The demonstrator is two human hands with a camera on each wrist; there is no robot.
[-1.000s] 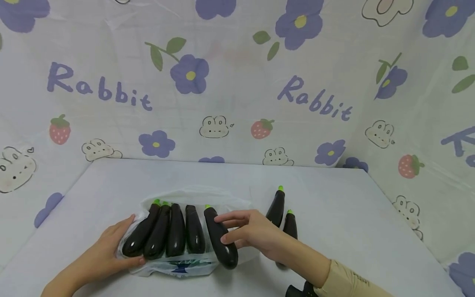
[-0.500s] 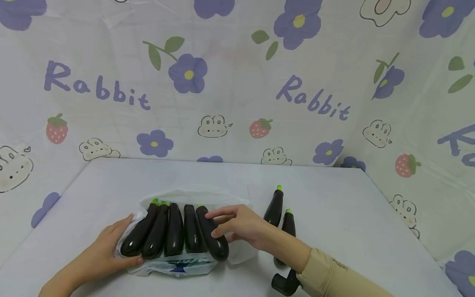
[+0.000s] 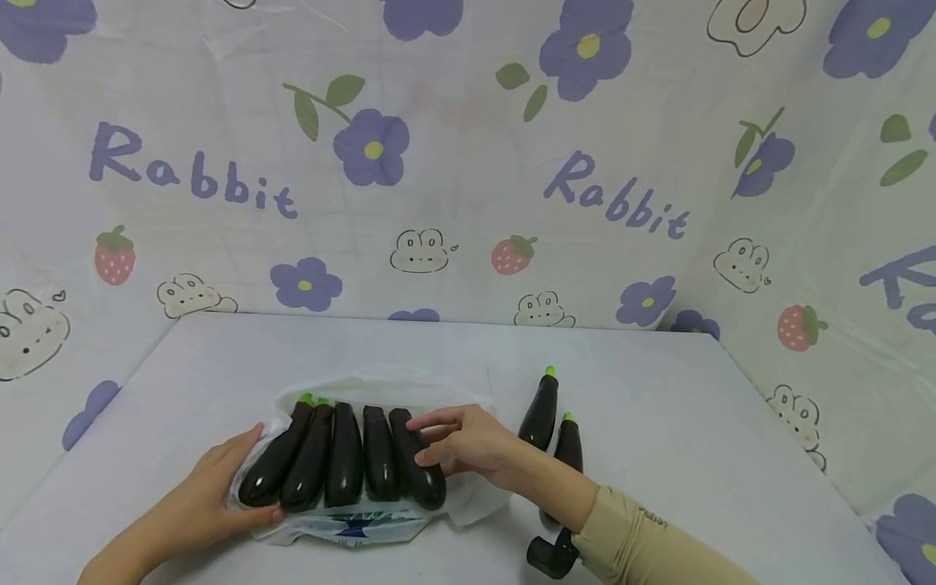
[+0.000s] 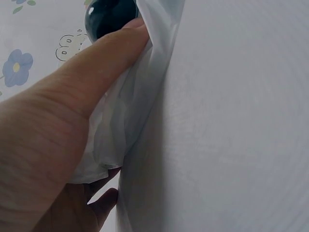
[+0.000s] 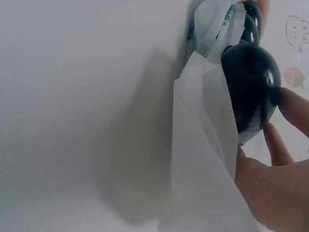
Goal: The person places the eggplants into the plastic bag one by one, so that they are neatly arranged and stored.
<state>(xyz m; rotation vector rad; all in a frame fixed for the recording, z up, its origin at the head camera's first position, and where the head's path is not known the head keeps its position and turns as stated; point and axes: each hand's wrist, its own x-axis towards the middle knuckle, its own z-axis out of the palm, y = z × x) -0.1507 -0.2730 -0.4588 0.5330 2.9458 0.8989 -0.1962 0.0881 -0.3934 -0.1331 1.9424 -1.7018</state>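
Observation:
A white plastic bag [image 3: 354,532] lies flat at the table's middle left, with several glossy dark eggplants [image 3: 344,459] side by side on it. My right hand [image 3: 478,447] pinches the rightmost eggplant [image 3: 426,486] between thumb and fingers; it lies against its neighbour, over the bag. In the right wrist view that eggplant's round end [image 5: 251,89] shows beside the bag's edge [image 5: 203,130]. My left hand [image 3: 208,496] holds the bag's left end, thumb along the front and fingers behind. The left wrist view shows the thumb [image 4: 104,60] against the plastic; the fingers are partly hidden.
To the right of the bag lie two more eggplants with green stems, one farther back [image 3: 541,414] and one nearer [image 3: 569,445], partly behind my right arm. A black curved object [image 3: 553,556] lies by the sleeve. A printed curtain [image 3: 468,162] hangs behind the white table [image 3: 658,422].
My right hand has moved left, bringing its eggplant from a tilted position over the bag's right part down beside the others. My left hand has stayed at the bag's left end.

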